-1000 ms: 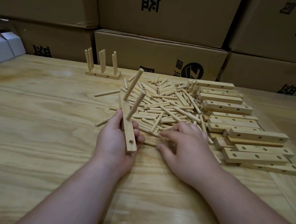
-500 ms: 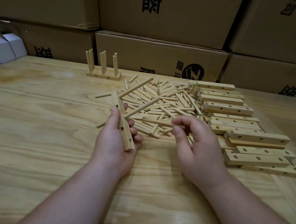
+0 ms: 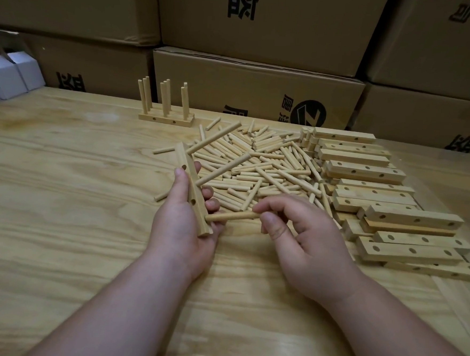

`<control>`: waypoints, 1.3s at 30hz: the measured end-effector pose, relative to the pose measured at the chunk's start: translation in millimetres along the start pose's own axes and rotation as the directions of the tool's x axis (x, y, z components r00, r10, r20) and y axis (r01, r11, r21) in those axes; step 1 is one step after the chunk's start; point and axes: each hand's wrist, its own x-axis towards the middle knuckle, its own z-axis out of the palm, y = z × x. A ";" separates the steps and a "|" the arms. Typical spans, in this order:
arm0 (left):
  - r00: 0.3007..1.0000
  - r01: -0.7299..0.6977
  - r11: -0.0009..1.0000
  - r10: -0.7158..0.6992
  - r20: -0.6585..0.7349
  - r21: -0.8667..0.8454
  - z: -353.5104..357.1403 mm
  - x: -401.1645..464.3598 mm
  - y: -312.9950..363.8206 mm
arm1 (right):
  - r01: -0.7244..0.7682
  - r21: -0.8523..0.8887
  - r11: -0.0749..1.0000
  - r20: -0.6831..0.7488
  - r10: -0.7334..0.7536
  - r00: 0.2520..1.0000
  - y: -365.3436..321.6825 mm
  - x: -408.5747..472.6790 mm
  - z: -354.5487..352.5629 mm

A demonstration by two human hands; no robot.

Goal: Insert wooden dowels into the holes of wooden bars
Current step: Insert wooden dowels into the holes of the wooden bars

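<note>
A wooden bar [image 3: 192, 191] is gripped by the left hand [image 3: 182, 221]; beside the bar, a dowel [image 3: 232, 216] is pinched by the right hand [image 3: 304, 238], its tip touching the bar's near end.

Wooden table [image 3: 58, 221]: loose dowels [image 3: 256, 168], stacked bars [image 3: 380, 193], finished bar [image 3: 165, 117].

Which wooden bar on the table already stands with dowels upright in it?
The finished bar at the far left, alone before the cardboard boxes; the stacked bars at right have empty holes.
</note>
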 end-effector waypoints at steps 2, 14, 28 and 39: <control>1.000 -0.001 1.000 0.001 -0.009 0.015 0.1 -0.2 -0.2 | 0.008 0.018 1.000 0.002 -0.008 1.000 -1.2 -0.1 -0.8; 1.000 -0.016 0.999 0.017 -0.008 0.044 -1.1 0.8 -1.7 | -0.038 0.089 0.995 0.037 0.035 0.999 -4.8 1.3 -3.8; 0.990 -0.123 0.980 0.110 0.089 0.155 -0.3 -6.8 -5.2 | -0.209 0.137 0.968 0.100 0.196 0.975 -13.1 3.3 -5.6; 0.973 -0.232 0.951 0.224 0.061 0.203 0.6 -7.0 -9.9 | -0.326 0.231 0.917 0.126 0.304 0.944 -17.4 0.8 -2.6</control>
